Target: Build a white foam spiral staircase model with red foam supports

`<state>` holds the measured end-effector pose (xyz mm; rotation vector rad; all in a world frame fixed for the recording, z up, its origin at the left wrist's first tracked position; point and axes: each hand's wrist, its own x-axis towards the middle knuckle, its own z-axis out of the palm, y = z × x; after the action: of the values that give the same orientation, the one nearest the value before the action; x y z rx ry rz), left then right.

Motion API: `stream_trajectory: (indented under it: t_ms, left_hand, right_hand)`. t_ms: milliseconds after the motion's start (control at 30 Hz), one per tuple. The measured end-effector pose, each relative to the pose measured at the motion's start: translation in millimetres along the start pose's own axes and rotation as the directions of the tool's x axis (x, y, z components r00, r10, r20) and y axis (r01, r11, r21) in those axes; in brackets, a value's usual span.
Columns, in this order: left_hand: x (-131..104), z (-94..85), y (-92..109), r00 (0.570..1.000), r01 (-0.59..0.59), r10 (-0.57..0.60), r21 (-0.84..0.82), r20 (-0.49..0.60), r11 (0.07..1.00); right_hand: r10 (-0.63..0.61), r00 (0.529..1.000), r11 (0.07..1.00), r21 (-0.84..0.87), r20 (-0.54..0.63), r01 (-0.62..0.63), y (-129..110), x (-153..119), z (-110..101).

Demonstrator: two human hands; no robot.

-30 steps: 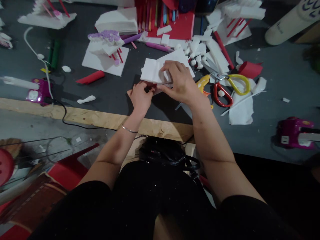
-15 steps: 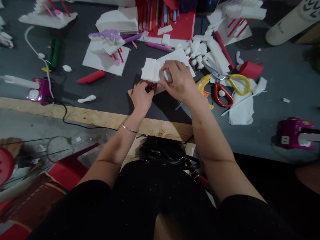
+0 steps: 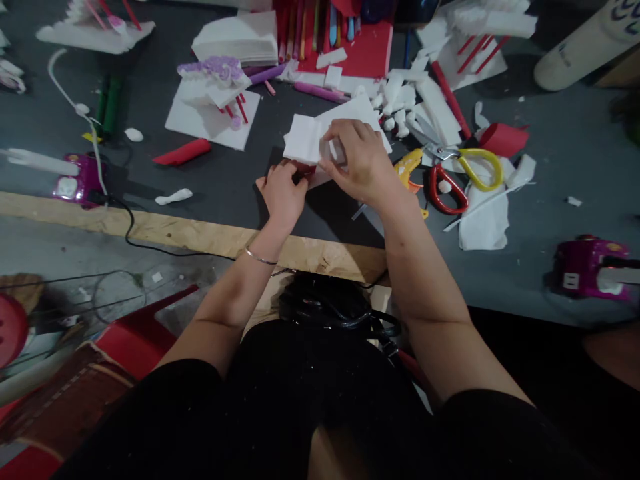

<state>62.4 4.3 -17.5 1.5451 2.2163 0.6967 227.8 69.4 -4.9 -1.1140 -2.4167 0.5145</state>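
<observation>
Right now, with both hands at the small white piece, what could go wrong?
1. The yellow glue gun lies right beside the right wrist; a bump might shift it, or burn if it is hot, which the picture can't show.
2. The small white piece looks thin, so the left hand and right hand could bend it.
3. The scissors lie with handles spread, blades near white scraps; reaching there might nick fingers.

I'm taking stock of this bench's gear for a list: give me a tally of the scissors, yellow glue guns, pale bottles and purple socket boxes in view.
Scissors: 1
Yellow glue gun, partly hidden by an arm: 1
Pale bottle, cut off by the frame: 1
Purple socket boxes: 2
Total: 5
</observation>
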Motion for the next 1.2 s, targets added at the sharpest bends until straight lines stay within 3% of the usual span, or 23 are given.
stream_trajectory:
  t_ms: [467, 733, 933, 1067, 1200]
  left_hand:
    - [-1, -1.0, 0, 1.000, -0.014, 0.014, 0.027, 0.007, 1.000]
    - [-1, 0.7, 1, 1.000, -0.006, 0.006, -0.014, -0.002, 1.000]
    - [-2, -2.5, 1, 1.000, -0.019, 0.019, 0.011, 0.011, 1.000]
    - [-1, -2.6, 0, 1.000, -0.023, 0.022, 0.036, 0.015, 0.999]
    - [0, -3.8, -1, 1.000, -0.021, 0.021, 0.038, 0.012, 0.999]
  right_hand:
    - [0.007, 0.999, 0.997, -0.071, -0.049, -0.010, -3, 1, 2]
    - [0.041, 0.999, 0.988, -0.151, 0.004, -0.040, -8, 3, 3]
    - [0.084, 0.991, 0.989, -0.110, -0.100, -0.095, -11, -2, -29]
    - [0.164, 0.972, 0.969, -0.156, -0.168, -0.191, 12, -13, -54]
    - [0.290, 0.938, 0.926, -0.195, -0.189, -0.325, 35, -27, -53]
